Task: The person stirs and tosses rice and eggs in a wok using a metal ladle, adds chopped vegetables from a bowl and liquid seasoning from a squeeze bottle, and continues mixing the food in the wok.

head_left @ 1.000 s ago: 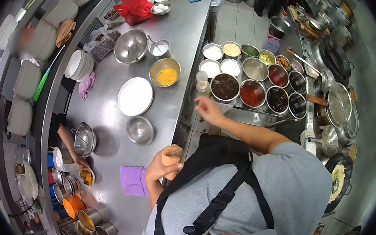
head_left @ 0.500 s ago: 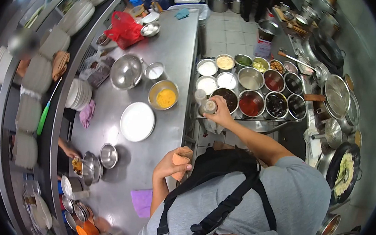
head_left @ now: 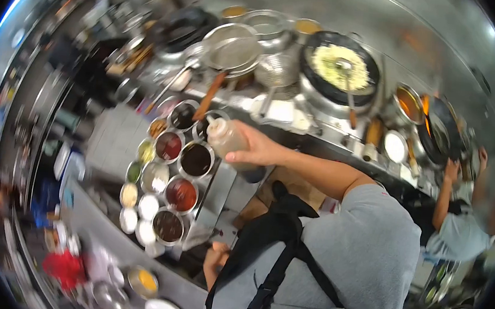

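My right hand [head_left: 251, 143] is wrapped round a clear squeeze bottle [head_left: 225, 138] with a pale nozzle, tilted over the right side of the sauce pots. Close under it are a pot of dark sauce [head_left: 196, 159] and a pot of red sauce [head_left: 181, 194]. Low by my body, my left hand [head_left: 212, 264] is partly hidden and closed on a small bit of orange cloth [head_left: 220, 247]. A black wok [head_left: 309, 60] with a pale yellow-green food [head_left: 331, 73] and a ladle [head_left: 348, 84] stands on the stove beyond.
Strainers [head_left: 231, 47] rest on the back counter. Flames [head_left: 428, 120] show at another wok [head_left: 446, 133] on the right, where a co-worker [head_left: 458, 237] stands. The steel table [head_left: 101, 212] at lower left holds a bowl of yellow liquid [head_left: 145, 279] and a red bag [head_left: 65, 268].
The view has swung right from the steel table to the stove. My right hand has lifted the bottle away from the pots' near edge. My left hand is now lower and less visible.
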